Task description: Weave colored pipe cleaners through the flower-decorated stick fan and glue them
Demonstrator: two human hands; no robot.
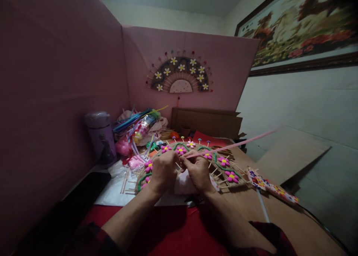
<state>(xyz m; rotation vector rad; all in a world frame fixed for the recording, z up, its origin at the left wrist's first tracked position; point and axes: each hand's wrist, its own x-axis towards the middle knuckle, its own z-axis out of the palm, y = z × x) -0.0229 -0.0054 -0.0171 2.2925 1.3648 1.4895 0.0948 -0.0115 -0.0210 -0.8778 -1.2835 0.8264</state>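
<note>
A semicircular twine fan (223, 161), decorated with magenta flowers and a wavy green line, lies near the middle of the bench (299, 230), its curved rim toward the far edge. The right hand (198, 173) is over the fan's centre, fingers pinching a pink pipe cleaner (237, 143) whose free end slants up toward the far right corner. The left hand (165, 172) is just beside it, fingers curled in; whether they grip anything is hidden.

A white sheet (109, 196) shows beneath the fan's left side, with loose sticks (124, 181) on it; red cloth (165, 230) covers the near edge. By the right edge lies a flower-patterned glue gun (272, 187). A purple flask (101, 140) stands toward the far left corner, beside bundled pipe cleaners (134, 120). Folded cardboard (207, 120) stands along the far edge.
</note>
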